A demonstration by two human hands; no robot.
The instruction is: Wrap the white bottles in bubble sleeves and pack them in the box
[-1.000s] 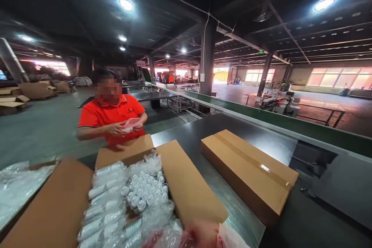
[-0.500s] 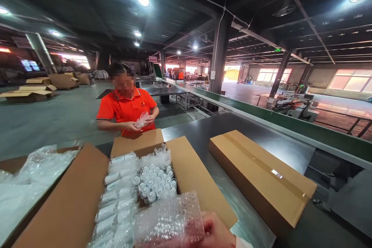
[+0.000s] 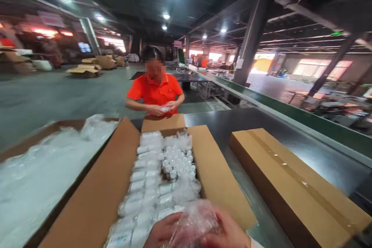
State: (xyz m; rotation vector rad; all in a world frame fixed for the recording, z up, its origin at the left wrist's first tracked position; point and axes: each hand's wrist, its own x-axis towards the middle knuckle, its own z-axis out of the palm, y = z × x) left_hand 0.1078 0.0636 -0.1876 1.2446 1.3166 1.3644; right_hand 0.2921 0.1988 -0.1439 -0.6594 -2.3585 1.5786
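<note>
At the bottom edge my left hand [image 3: 161, 233] and my right hand [image 3: 229, 234] are both closed on a piece of clear bubble wrap [image 3: 194, 221] bunched between them. They hover over the near end of an open cardboard box [image 3: 116, 186]. Inside the box lie rows of white bottles in plastic wrap [image 3: 151, 186] and a cluster of upright bottles with small caps [image 3: 177, 161].
A sealed, taped carton [image 3: 293, 186] lies to the right on the dark table [image 3: 221, 124]. Another open box of clear plastic bags [image 3: 37, 178] sits left. A co-worker in an orange shirt [image 3: 155, 91] stands across, hands on a small wrapped item. A green conveyor [image 3: 290, 114] runs along the right.
The camera has swung left and down. My hands rose further into view with the bubble wrap; the left hand now shows. The co-worker lowered the wrapped item toward the box flap.
</note>
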